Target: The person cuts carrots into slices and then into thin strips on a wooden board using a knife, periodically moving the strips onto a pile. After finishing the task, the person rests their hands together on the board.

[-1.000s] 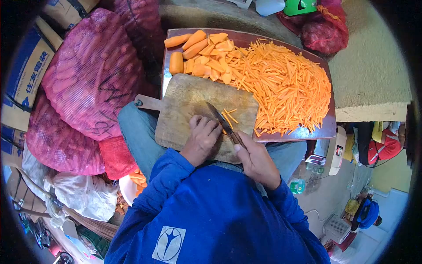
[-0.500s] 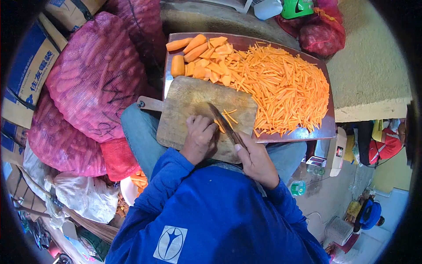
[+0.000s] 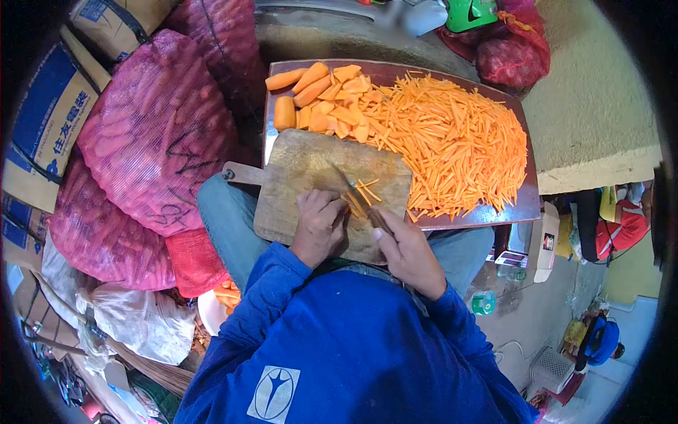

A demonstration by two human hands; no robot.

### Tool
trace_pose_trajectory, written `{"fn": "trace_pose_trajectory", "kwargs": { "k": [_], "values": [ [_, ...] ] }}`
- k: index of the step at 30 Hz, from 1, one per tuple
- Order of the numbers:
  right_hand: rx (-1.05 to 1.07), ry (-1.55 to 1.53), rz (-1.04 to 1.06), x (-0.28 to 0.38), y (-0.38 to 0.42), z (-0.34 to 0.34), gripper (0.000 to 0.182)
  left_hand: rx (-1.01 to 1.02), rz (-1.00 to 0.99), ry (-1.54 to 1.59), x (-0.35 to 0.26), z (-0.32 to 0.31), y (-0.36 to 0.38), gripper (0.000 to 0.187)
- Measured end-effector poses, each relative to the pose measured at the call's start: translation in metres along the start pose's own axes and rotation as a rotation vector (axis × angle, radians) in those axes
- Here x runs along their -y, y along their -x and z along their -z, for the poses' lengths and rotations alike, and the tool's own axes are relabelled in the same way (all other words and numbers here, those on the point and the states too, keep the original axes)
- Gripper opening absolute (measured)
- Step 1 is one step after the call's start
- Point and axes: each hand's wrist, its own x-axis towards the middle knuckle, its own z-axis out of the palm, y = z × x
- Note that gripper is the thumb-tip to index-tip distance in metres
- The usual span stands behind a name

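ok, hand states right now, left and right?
Left hand: fingers curled, pressing a carrot piece onto the cutting board.
Right hand: closed on the knife handle.

A single head-worn camera looks steeply down from close above, wide-angle and dark at the corners, taking in a blue-sleeved lap, the cutting board [image 3: 318, 180] and the tray [image 3: 508, 208] beyond.

Blue long-sleeved jacket, white emblem patch on it, blue jeans

Cutting board [image 3: 304, 169] on tray [image 3: 526, 205]; carrot strips [image 3: 459, 141] right; sacks [image 3: 152, 127] left.
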Motion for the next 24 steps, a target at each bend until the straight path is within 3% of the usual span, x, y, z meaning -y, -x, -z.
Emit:
{"fn": "trace_pose_trajectory", "kwargs": {
  "k": [3, 5, 6, 9, 13, 16, 21, 24],
  "values": [
    [-0.071, -0.06, -0.002, 0.006, 0.006, 0.009, 0.035, -0.157, 0.114, 0.125, 0.002, -0.003, 0.002, 0.02],
    [0.015, -0.03, 0.054, -0.004, 0.013, 0.013, 0.037, -0.277, 0.431, 0.289, 0.003, -0.002, 0.005, 0.016],
    [0.12, -0.066, -0.042, -0.001, 0.015, 0.02, 0.04, -0.286, 0.422, 0.308, 0.005, 0.003, 0.005, 0.018],
    [0.168, 0.081, 0.045, -0.023, 0.017, 0.036, 0.042, -0.316, 0.467, 0.309, 0.001, 0.016, 0.002, 0.021],
    [0.118, 0.131, -0.009, -0.042, -0.011, 0.078, 0.041, -0.247, 0.455, 0.348, -0.004, 0.023, 0.006, 0.028],
    [-0.018, 0.177, 0.038, -0.053, -0.046, 0.099, 0.038, -0.054, 0.313, 0.163, -0.008, 0.026, 0.007, 0.046],
    [-0.214, 0.281, 0.075, -0.04, -0.061, 0.123, 0.035, -0.009, 0.144, -0.049, -0.004, 0.021, 0.012, 0.048],
    [-0.351, 0.253, -0.099, -0.016, -0.05, 0.131, 0.034, 0.0, 0.104, -0.055, -0.003, 0.019, 0.012, 0.047]
  ]
}}
